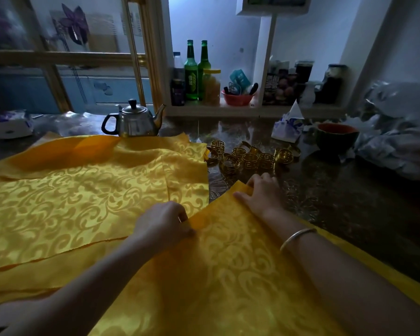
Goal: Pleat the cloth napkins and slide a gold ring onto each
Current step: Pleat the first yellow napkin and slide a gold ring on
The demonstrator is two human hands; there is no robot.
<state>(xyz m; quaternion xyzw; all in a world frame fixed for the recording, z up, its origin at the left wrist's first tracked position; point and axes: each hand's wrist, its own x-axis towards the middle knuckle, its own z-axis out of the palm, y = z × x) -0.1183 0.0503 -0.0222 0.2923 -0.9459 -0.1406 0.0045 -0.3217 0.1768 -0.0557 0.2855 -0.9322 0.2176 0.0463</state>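
Your left hand (164,221) pinches the far edge of the near yellow napkin (228,267), fingers curled onto the cloth. Your right hand (263,192) grips the same edge at its far corner, thumb on top, fingers folded over the hem. The napkin lies flat in front of you, overlapping the stack of spread napkins (83,195) on your left. The gold rings (250,158) sit clustered on the dark table (349,202) just beyond your right hand, not touching it. A steel teapot (134,120) stands behind the stack.
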